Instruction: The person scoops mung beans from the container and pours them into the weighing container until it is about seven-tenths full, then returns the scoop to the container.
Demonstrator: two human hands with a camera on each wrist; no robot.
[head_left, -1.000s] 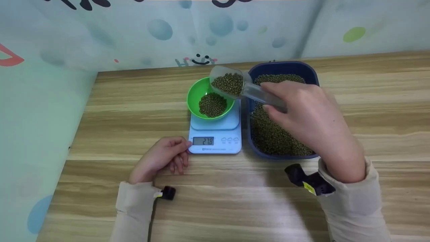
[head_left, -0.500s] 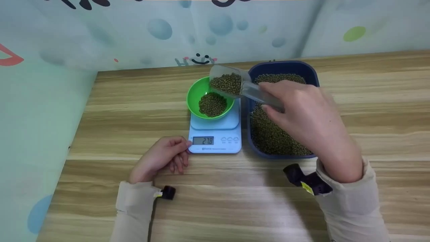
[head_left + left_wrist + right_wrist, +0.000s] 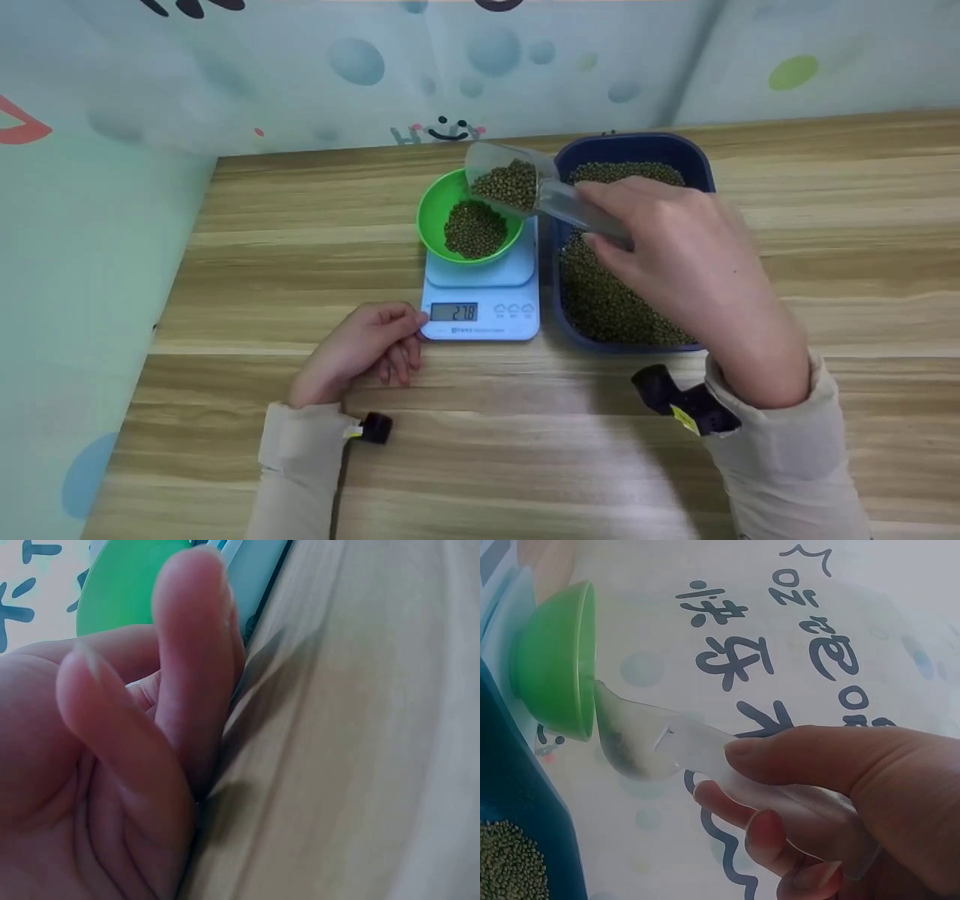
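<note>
In the head view my right hand (image 3: 679,247) grips the handle of a clear plastic scoop (image 3: 581,211) holding small greenish-brown beans (image 3: 510,185). The scoop's mouth is over the right rim of a green bowl (image 3: 431,225), tilted towards it in the right wrist view. More beans (image 3: 475,229) lie in the bowl, which stands on a pale blue kitchen scale (image 3: 495,330) showing 27.8. My left hand (image 3: 364,341) rests on the table, thumb and index finger pinching the scale's left edge. In the left wrist view its other fingers (image 3: 191,652) are loosely curled.
A dark blue tub (image 3: 559,315) of the same beans stands right of the scale, partly hidden by the right hand. The wooden table (image 3: 285,247) meets a patterned wall covering (image 3: 300,82) behind. Wrist cameras are strapped at both sleeves.
The scoop and right hand have shifted very slightly left. The display still shows 27.8, and the left hand stays at the scale's edge.
</note>
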